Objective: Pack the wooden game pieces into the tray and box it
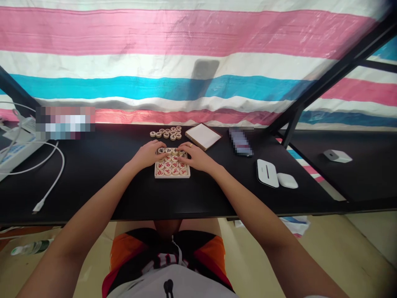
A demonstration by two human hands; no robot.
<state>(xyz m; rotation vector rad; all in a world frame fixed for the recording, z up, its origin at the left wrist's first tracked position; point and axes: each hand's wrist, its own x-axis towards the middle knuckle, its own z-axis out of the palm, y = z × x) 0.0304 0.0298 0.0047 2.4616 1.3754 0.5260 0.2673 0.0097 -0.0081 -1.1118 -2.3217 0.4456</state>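
Note:
A small white box (172, 177) sits on the black desk in front of me, holding rows of round Chinese chess pieces. Pieces with red characters (168, 164) fill its nearer rows, and black-lettered pieces (168, 151) form the far row. At the far left corner, my left hand (149, 154) has its thumb and fingers around a chess piece. Opposite it, my right hand (200, 158), with a ring on one finger, curls the same way around a piece at the far right corner. My fingers partly hide both corner pieces. Behind the box lie several loose chess pieces (166, 135).
A shallow square lid-like box (204, 136) lies behind my right hand. Farther right are a phone (240, 142), a white flat device (267, 173) and a white rounded case (287, 180). A power strip (15, 151) and white cable (58, 165) occupy the left side.

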